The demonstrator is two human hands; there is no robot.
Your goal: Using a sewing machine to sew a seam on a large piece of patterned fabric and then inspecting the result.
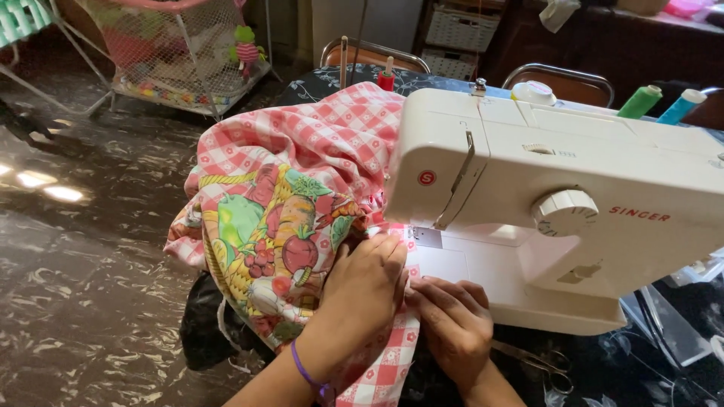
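While both hands are working at the front of the machine bed, the left hand (367,280) is lying palm down on the pink checked fabric (317,151), its fingers held together and flat, pressing the cloth rather than gripping it. A purple band (305,373) is circling that wrist. The right hand (450,320) is resting just beside it, fingers together and slightly curled, their tips touching the edge strip of the same fabric where it is running down over the table edge; whether anything is pinched under them cannot be told.

The fabric is sitting to the left of the needle area, bunched in a heap and hanging off the table, with a printed panel of fruit and vegetables (279,234) facing the camera. Its edge is lying on the bed just beside the metal needle plate (427,237).

A pair of scissors (544,362) is lying on the dark floral tablecloth (641,369) near the right wrist. The white sewing machine (558,188) is standing behind the hands, its dial (565,212) facing forward.

Farther back, a green thread spool (640,102), a blue one (681,106) and a small red one (387,78) are standing beyond the machine. Two chair backs (558,75) are showing behind the table, and a netted frame holding toys (181,53) is standing on the dark floor (83,249).
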